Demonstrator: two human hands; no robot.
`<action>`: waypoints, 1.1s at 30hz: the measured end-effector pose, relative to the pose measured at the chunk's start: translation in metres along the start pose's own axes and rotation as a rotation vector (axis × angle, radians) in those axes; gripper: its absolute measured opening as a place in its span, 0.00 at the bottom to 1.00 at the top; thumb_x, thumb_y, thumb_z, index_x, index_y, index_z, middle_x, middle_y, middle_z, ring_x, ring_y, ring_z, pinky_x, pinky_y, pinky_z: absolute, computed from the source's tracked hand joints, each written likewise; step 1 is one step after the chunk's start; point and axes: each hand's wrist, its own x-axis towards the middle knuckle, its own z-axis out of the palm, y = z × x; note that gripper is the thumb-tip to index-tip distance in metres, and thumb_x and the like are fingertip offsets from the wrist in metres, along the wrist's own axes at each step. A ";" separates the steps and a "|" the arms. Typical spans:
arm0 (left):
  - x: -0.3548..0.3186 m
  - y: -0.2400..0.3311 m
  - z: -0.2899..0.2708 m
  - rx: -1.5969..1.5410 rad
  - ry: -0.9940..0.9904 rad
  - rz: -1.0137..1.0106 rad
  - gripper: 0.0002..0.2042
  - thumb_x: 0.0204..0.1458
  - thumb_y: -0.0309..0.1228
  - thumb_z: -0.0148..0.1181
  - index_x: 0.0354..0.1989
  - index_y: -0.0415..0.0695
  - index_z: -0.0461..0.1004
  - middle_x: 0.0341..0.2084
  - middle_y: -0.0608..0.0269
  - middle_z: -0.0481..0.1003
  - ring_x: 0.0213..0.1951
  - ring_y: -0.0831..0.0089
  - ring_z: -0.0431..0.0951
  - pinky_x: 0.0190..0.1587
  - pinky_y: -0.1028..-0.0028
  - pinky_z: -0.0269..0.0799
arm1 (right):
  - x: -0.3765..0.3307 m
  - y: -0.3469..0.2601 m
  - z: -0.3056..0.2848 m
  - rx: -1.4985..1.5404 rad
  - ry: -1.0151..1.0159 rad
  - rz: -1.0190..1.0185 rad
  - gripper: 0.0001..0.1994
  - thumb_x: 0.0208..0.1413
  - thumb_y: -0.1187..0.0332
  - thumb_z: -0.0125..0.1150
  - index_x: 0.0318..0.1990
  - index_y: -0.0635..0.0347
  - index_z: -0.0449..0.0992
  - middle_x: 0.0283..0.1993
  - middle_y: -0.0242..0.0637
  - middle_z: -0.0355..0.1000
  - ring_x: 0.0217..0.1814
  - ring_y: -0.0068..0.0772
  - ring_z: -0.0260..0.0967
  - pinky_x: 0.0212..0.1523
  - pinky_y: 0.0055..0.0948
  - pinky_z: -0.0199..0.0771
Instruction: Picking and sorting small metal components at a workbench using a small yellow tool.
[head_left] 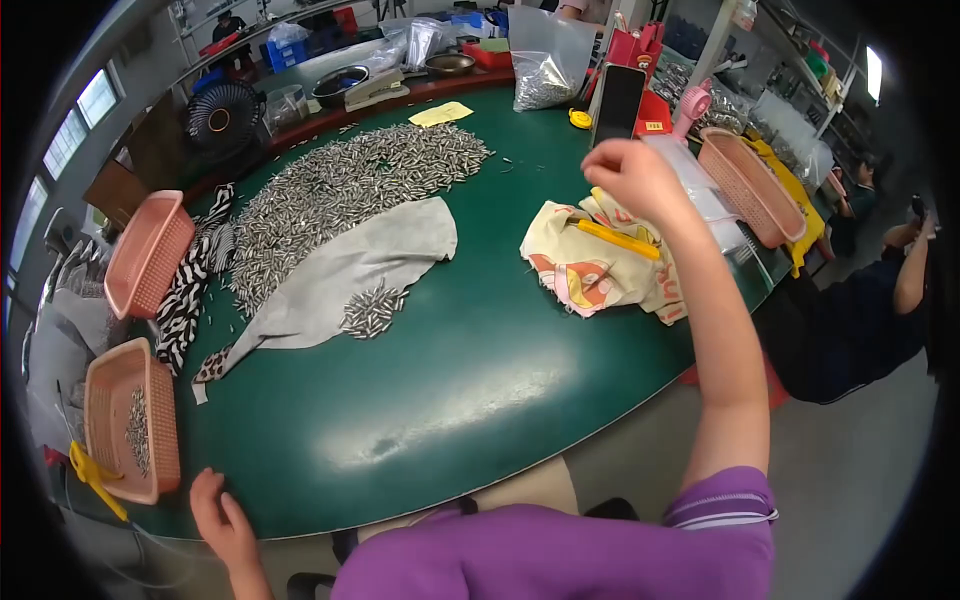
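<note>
My right hand point(637, 172) is raised over the far right of the green table point(560, 370), its fingers curled together. Whatever they may hold is hidden. Just below it lies a crumpled cream patterned cloth point(575, 255) with a long yellow tool point(620, 240) on top. At the near left edge is my left hand point(222, 515), empty, thumb and fingers apart. Beside it stands a pink basket point(165, 420) with some small metal pins inside. A large heap of shiny metal pins point(340, 180) covers the far left, partly bordered by a grey cloth point(370, 250). A smaller pile point(373, 312) sits at that cloth's near edge.
A phone point(618, 105) stands upright beyond my right hand, near a pink fan point(692, 105). Another pink basket point(750, 190) is at the right, and one more point(150, 250) at the left. Yellow-handled scissors point(95, 475) hang by the near-left basket. People sit at the right.
</note>
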 end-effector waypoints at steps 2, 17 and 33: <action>0.017 0.014 0.007 0.013 0.038 -0.025 0.10 0.50 0.18 0.51 0.41 0.36 0.71 0.45 0.48 0.71 0.52 0.55 0.71 0.56 0.64 0.64 | -0.021 -0.019 0.014 -0.229 -0.027 0.060 0.10 0.49 0.64 0.62 0.36 0.59 0.80 0.32 0.41 0.77 0.35 0.39 0.75 0.39 0.34 0.73; 0.108 0.081 0.049 -0.666 -0.394 0.210 0.21 0.64 0.38 0.45 0.22 0.37 0.69 0.27 0.57 0.74 0.36 0.63 0.77 0.40 0.69 0.71 | -0.069 0.030 0.032 -0.197 -0.026 0.158 0.13 0.48 0.67 0.60 0.42 0.61 0.78 0.42 0.47 0.76 0.45 0.48 0.74 0.48 0.38 0.72; 0.092 0.083 0.045 -1.458 -0.598 -0.504 0.04 0.61 0.28 0.50 0.41 0.44 0.67 0.38 0.62 0.73 0.37 0.75 0.75 0.40 0.78 0.70 | -0.079 0.013 0.014 0.445 0.660 -0.092 0.16 0.67 0.66 0.48 0.57 0.66 0.69 0.39 0.31 0.68 0.38 0.17 0.64 0.43 0.20 0.67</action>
